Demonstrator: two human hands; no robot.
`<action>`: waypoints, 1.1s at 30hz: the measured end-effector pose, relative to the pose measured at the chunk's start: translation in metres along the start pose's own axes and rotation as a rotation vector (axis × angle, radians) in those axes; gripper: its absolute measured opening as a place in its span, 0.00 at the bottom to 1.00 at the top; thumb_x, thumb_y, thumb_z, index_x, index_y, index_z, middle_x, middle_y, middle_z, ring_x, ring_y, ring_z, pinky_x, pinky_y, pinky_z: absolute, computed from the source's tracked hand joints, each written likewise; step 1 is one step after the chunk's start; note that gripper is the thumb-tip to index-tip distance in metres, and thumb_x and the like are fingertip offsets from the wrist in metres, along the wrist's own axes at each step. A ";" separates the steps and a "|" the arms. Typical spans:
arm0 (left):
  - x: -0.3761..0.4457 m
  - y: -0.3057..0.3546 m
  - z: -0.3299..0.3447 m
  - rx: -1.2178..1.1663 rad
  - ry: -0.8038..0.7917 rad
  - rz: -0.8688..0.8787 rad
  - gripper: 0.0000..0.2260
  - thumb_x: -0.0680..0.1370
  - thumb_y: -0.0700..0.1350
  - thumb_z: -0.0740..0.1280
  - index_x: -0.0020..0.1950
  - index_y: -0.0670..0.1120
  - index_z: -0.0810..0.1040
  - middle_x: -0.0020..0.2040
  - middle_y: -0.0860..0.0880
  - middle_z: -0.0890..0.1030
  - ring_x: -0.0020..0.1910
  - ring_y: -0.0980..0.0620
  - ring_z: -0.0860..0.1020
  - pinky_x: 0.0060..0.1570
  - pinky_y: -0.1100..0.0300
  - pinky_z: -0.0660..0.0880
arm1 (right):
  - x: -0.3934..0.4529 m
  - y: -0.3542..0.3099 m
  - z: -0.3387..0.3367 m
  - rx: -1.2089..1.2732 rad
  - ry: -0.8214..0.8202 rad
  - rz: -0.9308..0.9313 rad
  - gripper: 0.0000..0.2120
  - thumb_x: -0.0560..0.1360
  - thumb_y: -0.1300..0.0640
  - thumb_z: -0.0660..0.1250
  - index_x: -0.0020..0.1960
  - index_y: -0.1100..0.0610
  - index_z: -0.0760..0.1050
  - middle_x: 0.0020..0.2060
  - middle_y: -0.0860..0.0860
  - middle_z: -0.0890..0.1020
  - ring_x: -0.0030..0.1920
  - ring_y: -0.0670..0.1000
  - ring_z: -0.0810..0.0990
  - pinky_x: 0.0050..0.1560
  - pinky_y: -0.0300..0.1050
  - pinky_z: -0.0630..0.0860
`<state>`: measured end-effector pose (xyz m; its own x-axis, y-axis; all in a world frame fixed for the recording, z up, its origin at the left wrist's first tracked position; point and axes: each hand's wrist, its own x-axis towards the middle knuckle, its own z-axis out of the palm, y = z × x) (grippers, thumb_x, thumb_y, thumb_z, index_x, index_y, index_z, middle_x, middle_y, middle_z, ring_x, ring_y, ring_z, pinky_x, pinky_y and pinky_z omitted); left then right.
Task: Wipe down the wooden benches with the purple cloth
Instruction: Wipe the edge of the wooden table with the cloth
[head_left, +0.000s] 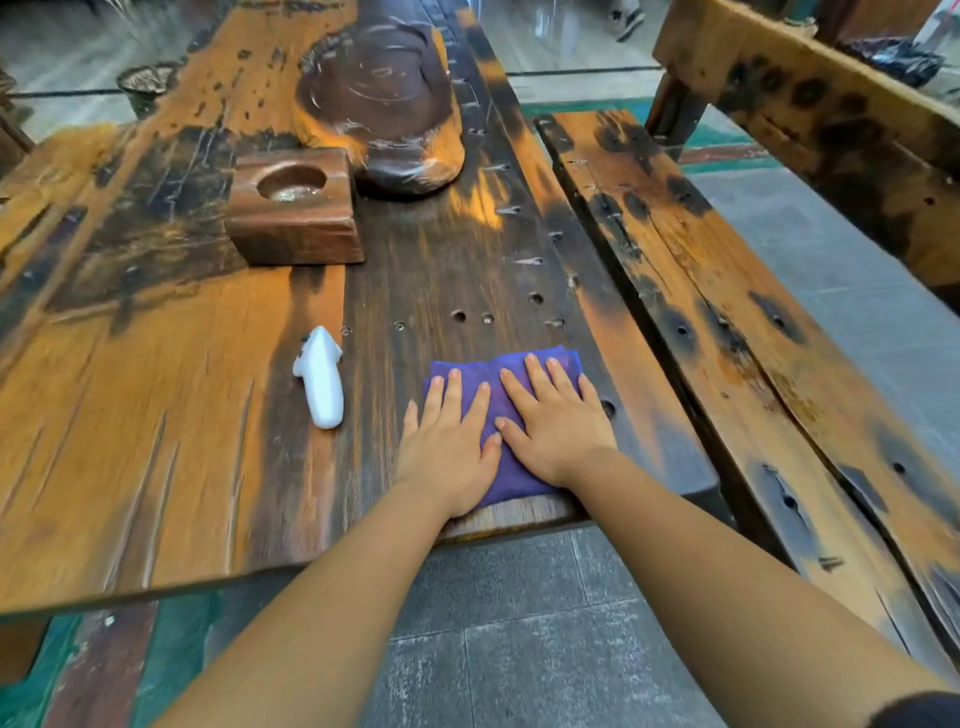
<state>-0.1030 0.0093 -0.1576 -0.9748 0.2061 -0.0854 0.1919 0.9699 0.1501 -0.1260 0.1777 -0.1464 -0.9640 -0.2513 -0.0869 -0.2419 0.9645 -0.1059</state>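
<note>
A folded purple cloth (497, 373) lies flat on the dark plank of the wooden table (457, 270), close to its near edge. My left hand (451, 441) presses on the cloth's left half with straight fingers. Beside it, my right hand (553, 421) lies flat on the right half, fingers spread; the two thumbs almost meet. A long wooden bench (737, 332) with orange and black patches runs along the table's right side. Another bench with a backrest (831, 119) stands further right.
A white handheld controller (321, 376) lies on the table left of the cloth. A wooden block with a round hollow (295, 205) and a dark carved wooden tray (382, 98) sit further back. Grey tiled floor (519, 623) lies below the table's near edge.
</note>
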 end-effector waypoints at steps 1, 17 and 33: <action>-0.002 0.000 -0.001 -0.009 -0.003 0.002 0.29 0.81 0.60 0.49 0.80 0.53 0.46 0.81 0.46 0.43 0.79 0.45 0.42 0.74 0.40 0.47 | -0.002 -0.001 -0.001 0.004 -0.004 0.002 0.32 0.79 0.35 0.47 0.80 0.45 0.49 0.80 0.53 0.49 0.79 0.56 0.46 0.75 0.61 0.44; -0.069 0.006 -0.014 0.123 -0.085 0.274 0.45 0.71 0.73 0.51 0.80 0.45 0.52 0.80 0.41 0.48 0.79 0.43 0.47 0.74 0.42 0.44 | -0.094 0.009 -0.006 -0.057 -0.081 -0.211 0.51 0.67 0.19 0.46 0.80 0.50 0.50 0.79 0.58 0.51 0.79 0.59 0.47 0.75 0.61 0.44; -0.074 0.048 -0.040 0.274 -0.502 0.361 0.38 0.79 0.50 0.58 0.79 0.48 0.35 0.78 0.42 0.33 0.77 0.37 0.38 0.72 0.37 0.56 | -0.120 0.042 -0.031 -0.181 -0.219 -0.362 0.26 0.83 0.58 0.53 0.80 0.50 0.51 0.79 0.57 0.54 0.77 0.61 0.54 0.75 0.54 0.54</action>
<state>-0.0264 0.0353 -0.1046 -0.6857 0.4943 -0.5343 0.5820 0.8131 0.0054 -0.0244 0.2510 -0.1097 -0.7726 -0.5673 -0.2850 -0.5930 0.8052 0.0049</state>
